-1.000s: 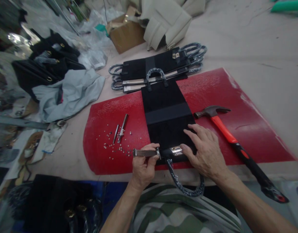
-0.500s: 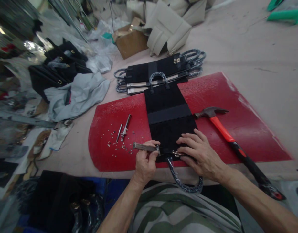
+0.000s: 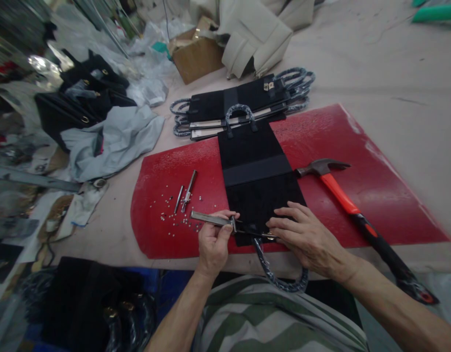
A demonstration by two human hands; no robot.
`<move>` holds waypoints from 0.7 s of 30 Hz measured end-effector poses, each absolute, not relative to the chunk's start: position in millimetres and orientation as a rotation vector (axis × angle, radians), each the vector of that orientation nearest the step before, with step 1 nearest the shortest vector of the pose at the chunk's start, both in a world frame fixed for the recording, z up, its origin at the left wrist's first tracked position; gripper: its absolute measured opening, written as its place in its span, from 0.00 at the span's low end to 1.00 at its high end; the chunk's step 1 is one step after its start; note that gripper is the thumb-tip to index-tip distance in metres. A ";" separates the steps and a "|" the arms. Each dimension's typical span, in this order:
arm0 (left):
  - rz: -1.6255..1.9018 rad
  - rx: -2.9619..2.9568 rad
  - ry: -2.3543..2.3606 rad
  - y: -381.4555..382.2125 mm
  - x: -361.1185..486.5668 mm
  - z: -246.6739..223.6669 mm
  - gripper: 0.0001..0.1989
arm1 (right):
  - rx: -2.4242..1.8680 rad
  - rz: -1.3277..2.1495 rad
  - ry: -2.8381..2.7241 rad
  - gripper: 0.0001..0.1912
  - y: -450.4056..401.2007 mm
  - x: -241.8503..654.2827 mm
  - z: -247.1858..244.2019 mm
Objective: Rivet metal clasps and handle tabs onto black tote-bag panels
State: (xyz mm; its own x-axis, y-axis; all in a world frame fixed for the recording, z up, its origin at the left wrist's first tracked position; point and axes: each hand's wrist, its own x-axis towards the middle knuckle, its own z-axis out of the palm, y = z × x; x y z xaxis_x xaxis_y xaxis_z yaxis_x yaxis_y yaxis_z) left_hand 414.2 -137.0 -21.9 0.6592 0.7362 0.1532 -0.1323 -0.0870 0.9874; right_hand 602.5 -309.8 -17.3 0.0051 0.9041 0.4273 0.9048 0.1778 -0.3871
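Note:
My left hand (image 3: 214, 244) is closed around a flat metal bar tool (image 3: 211, 218) with a short crosspiece at one end, held near the lower edge of a black bag panel (image 3: 264, 195). My right hand (image 3: 304, 237) rests at that edge, its fingers stretched out and apart, beside a small shiny metal fitting (image 3: 268, 236). Part of the fitting is hidden by the fingers. From the panel's near edge a plastic-wrapped handle (image 3: 280, 278) hangs toward me. Another wrapped handle (image 3: 240, 111) stands at the far end.
A red board (image 3: 357, 195) lies beneath the panel. On its right is a claw hammer (image 3: 343, 195); on its left, two metal rods (image 3: 189, 190) among scattered small bits. Behind are stacked black panels (image 3: 243, 98) and a cardboard box (image 3: 196, 56). Black bags (image 3: 82, 102) sit at left.
My left hand has shifted slightly left with the metal tool, its crosspiece end now farther from the fitting. My right hand stays nearly in place at the panel's edge.

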 end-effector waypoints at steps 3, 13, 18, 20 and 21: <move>0.785 1.536 0.513 -137.6 414.1 -20.7 0.04 | -1.702 0.014 -1.860 0.16 -310.6 603.2 -19.2; 0.780 1.798 0.468 -136.9 411.5 -22.0 0.03 | -1.749 0.079 -1.795 0.14 -310.5 601.7 -16.7; 0.805 1.848 0.476 -139.8 413.6 -21.4 0.03 | -1.723 0.068 -1.802 0.14 -310.0 602.2 -14.7; 0.817 1.878 0.484 -141.5 414.7 -20.9 0.03 | -1.729 0.072 -1.801 0.13 -309.8 602.2 -15.2; 0.829 1.902 0.486 -142.3 415.1 -20.7 0.03 | -1.733 0.073 -1.797 0.13 -309.7 602.1 -15.5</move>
